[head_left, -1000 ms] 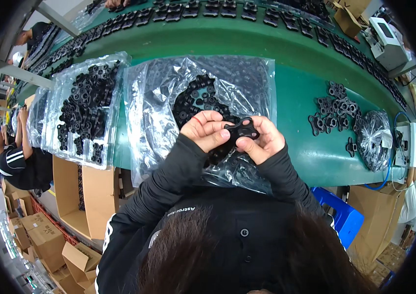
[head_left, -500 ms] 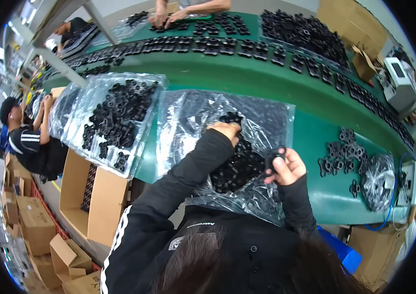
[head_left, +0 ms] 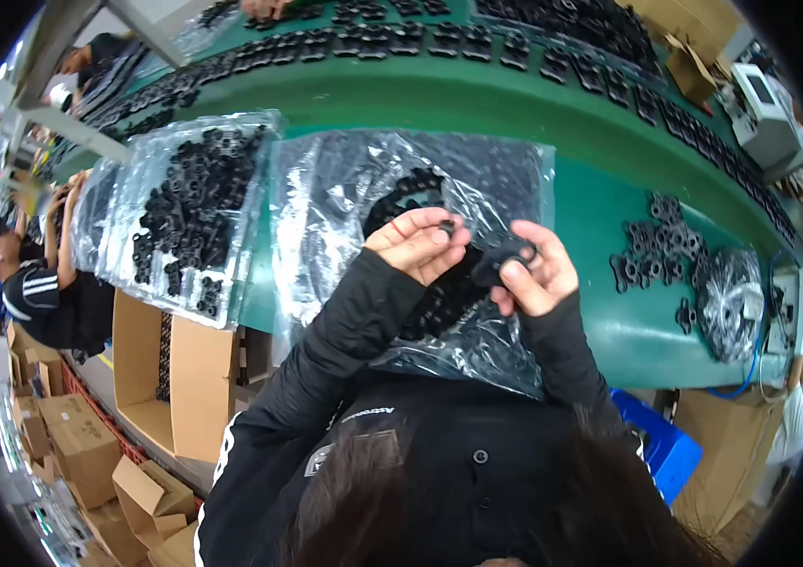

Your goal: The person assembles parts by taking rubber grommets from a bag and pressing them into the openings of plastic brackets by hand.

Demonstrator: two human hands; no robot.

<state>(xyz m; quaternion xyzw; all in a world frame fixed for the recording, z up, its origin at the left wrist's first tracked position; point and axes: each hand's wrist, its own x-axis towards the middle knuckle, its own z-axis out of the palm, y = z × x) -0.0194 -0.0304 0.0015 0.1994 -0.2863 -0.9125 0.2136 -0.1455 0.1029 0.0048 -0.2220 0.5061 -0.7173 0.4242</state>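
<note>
Between the fingertips of my left hand [head_left: 415, 248] is a small black piece [head_left: 446, 227]. My right hand [head_left: 543, 274] grips a larger black plastic part [head_left: 503, 262] with rounded ends, thumb on its near side. Both hands hover close together over an open clear plastic bag [head_left: 326, 180] spread on the green table. Inside it, a heap of small black pieces [head_left: 434, 307] shows partly behind my hands and sleeves.
A clear plastic tray [head_left: 122, 269] of black parts lies to the left. Loose black parts [head_left: 661, 241] and a filled plastic bag [head_left: 732, 307] lie right. Beyond runs a long row of black parts [head_left: 406, 38]. A cardboard box [head_left: 203, 387] stands lower left; co-workers sit further off.
My left hand has lifted out of the heap with a small piece and turned palm up. The right hand has brought its part up and nearer to it. The view has shifted slightly.
</note>
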